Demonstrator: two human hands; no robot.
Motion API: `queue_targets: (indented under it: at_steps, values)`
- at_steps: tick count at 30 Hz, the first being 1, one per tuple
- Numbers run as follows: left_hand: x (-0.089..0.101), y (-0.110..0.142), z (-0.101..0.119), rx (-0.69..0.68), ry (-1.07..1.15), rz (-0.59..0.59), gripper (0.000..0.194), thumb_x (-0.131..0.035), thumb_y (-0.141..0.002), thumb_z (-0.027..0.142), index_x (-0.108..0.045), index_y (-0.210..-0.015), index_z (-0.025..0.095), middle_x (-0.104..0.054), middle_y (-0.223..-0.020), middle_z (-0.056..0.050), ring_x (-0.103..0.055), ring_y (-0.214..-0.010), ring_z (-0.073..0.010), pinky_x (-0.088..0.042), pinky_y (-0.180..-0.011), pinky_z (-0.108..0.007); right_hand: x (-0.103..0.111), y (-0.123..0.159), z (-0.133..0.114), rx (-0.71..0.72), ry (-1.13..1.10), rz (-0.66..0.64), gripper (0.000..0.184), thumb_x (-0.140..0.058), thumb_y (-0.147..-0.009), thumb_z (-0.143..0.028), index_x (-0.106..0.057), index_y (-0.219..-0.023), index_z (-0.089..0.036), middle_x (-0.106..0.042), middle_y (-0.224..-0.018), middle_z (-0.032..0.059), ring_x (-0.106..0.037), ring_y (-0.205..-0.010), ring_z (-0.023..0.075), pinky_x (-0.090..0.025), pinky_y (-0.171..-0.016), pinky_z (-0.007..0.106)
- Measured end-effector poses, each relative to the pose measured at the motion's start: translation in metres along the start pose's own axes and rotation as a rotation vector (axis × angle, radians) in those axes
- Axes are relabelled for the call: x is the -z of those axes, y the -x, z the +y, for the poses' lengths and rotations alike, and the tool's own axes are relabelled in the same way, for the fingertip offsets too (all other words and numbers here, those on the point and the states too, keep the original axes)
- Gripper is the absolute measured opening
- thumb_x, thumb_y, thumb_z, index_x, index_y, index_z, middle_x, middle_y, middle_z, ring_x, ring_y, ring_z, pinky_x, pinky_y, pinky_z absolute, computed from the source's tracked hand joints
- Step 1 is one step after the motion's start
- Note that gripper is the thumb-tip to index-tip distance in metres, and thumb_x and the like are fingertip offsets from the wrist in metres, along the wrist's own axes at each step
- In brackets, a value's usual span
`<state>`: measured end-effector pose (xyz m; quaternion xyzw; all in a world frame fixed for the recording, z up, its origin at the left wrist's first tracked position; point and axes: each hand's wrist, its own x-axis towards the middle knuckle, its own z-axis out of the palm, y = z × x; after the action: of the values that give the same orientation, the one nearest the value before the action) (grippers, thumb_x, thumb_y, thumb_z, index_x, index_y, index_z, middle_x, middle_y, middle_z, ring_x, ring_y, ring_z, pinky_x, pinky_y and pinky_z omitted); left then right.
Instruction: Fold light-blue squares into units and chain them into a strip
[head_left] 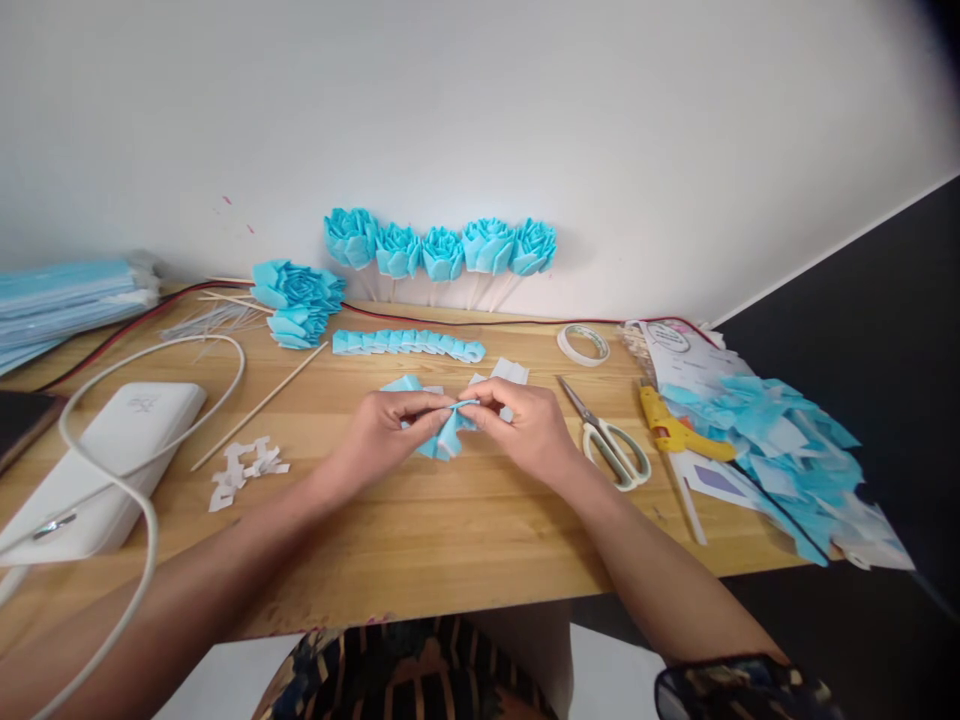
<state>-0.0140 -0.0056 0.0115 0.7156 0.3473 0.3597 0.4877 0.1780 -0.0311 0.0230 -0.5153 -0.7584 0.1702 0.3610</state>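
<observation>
Near the middle of the wooden table, my left hand (394,425) and my right hand (525,415) pinch a piece of light blue sheet material (448,440) between thumbs and forefingers. The piece is creased and hangs below my fingertips. Behind my left hand lies another blue piece (401,385), partly hidden by it. White scraps (511,372) lie just beyond my right hand. Farther back stretches a row of folded blue petals (405,343), overlapping one another.
Several blue flowers on sticks (442,253) lean against the wall; more flowers (296,300) lie left. Scissors (611,440), a tape roll (583,345), a yellow glue gun (679,425) and blue scraps (787,440) are right. A white power bank (142,430) with looped cable (154,520) stands left.
</observation>
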Motion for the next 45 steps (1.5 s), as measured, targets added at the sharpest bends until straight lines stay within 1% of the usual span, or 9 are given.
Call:
queue_targets:
  at_steps: [4, 7, 13, 16, 21, 27, 32, 36, 45]
  values:
    - [0.004, 0.000, 0.008, 0.015, -0.078, -0.014, 0.032, -0.051, -0.089, 0.040, -0.072, -0.097, 0.017, -0.073, -0.096, -0.005, -0.066, -0.087, -0.0198, -0.051, -0.072, -0.027, 0.001, 0.000, -0.002, -0.023, 0.017, 0.008, 0.006, -0.064, -0.082, -0.023, -0.069, -0.085, -0.021, -0.068, -0.068, -0.0022, -0.059, -0.059, 0.0102, -0.042, -0.058, 0.021]
    - [0.003, 0.000, 0.005, -0.040, -0.154, -0.002, 0.027, -0.061, -0.082, 0.038, -0.070, -0.099, 0.018, -0.073, -0.097, -0.004, -0.066, -0.085, -0.0187, -0.050, -0.069, -0.024, 0.001, -0.001, -0.002, -0.013, 0.009, -0.022, 0.006, -0.063, -0.083, -0.024, -0.067, -0.082, -0.021, -0.068, -0.070, -0.0021, -0.057, -0.058, 0.0097, -0.041, -0.057, 0.022]
    - [0.000, 0.000, -0.007, -0.056, -0.304, 0.077, 0.019, -0.057, -0.083, 0.028, -0.072, -0.086, 0.017, -0.073, -0.080, -0.002, -0.063, -0.069, -0.0143, -0.045, -0.062, -0.022, 0.005, -0.003, 0.001, 0.092, 0.015, 0.002, 0.008, -0.062, -0.084, -0.025, -0.066, -0.080, -0.020, -0.065, -0.080, 0.0030, -0.058, -0.075, 0.0143, -0.044, -0.066, 0.025]
    - [0.000, 0.000, -0.008, -0.008, -0.267, 0.074, 0.022, -0.057, -0.083, 0.032, -0.073, -0.084, 0.017, -0.073, -0.078, -0.001, -0.062, -0.068, -0.0143, -0.043, -0.061, -0.022, 0.006, -0.004, 0.002, 0.092, -0.040, 0.029, 0.007, -0.061, -0.084, -0.024, -0.064, -0.081, -0.020, -0.064, -0.089, 0.0038, -0.059, -0.085, 0.0158, -0.045, -0.075, 0.027]
    - [0.003, -0.003, -0.006, 0.042, -0.175, 0.013, 0.024, -0.057, -0.083, 0.035, -0.072, -0.080, 0.017, -0.070, -0.073, -0.001, -0.059, -0.065, -0.0132, -0.042, -0.060, -0.022, 0.002, -0.002, 0.003, -0.091, -0.190, -0.037, 0.011, -0.054, -0.089, -0.028, -0.062, -0.088, -0.020, -0.063, -0.071, -0.0022, -0.056, -0.064, 0.0105, -0.042, -0.061, 0.022]
    - [0.002, -0.004, 0.000, 0.044, -0.132, -0.053, 0.027, -0.056, -0.083, 0.040, -0.071, -0.084, 0.018, -0.070, -0.078, -0.001, -0.059, -0.071, -0.0142, -0.044, -0.063, -0.023, -0.001, -0.001, 0.001, -0.095, -0.182, -0.040, 0.011, -0.057, -0.087, -0.027, -0.064, -0.084, -0.019, -0.063, -0.069, -0.0025, -0.055, -0.062, 0.0098, -0.040, -0.058, 0.021]
    - [-0.001, -0.004, -0.005, 0.046, -0.144, -0.003, 0.027, -0.055, -0.083, 0.037, -0.070, -0.074, 0.016, -0.065, -0.068, 0.000, -0.055, -0.062, -0.0125, -0.040, -0.058, -0.022, -0.004, 0.000, 0.000, -0.102, -0.195, -0.076, 0.013, -0.057, -0.087, -0.029, -0.066, -0.088, -0.020, -0.064, -0.070, -0.0019, -0.056, -0.063, 0.0103, -0.041, -0.059, 0.022]
    - [-0.001, -0.005, -0.006, 0.077, -0.127, 0.043, 0.026, -0.057, -0.080, 0.036, -0.069, -0.070, 0.015, -0.061, -0.062, 0.000, -0.051, -0.057, -0.0110, -0.036, -0.053, -0.022, -0.005, 0.000, 0.004, -0.120, -0.284, -0.102, 0.020, -0.058, -0.086, -0.032, -0.066, -0.102, -0.022, -0.066, -0.076, -0.0014, -0.058, -0.068, 0.0110, -0.044, -0.064, 0.023]
    - [0.000, -0.004, -0.004, 0.109, -0.024, 0.054, 0.024, -0.058, -0.081, 0.036, -0.068, -0.077, 0.015, -0.066, -0.069, -0.001, -0.055, -0.061, -0.0116, -0.041, -0.056, -0.022, -0.007, -0.002, 0.006, -0.150, -0.364, -0.097, 0.029, -0.059, -0.082, -0.020, -0.061, -0.111, -0.022, -0.063, -0.078, -0.0020, -0.057, -0.070, 0.0103, -0.046, -0.066, 0.024]
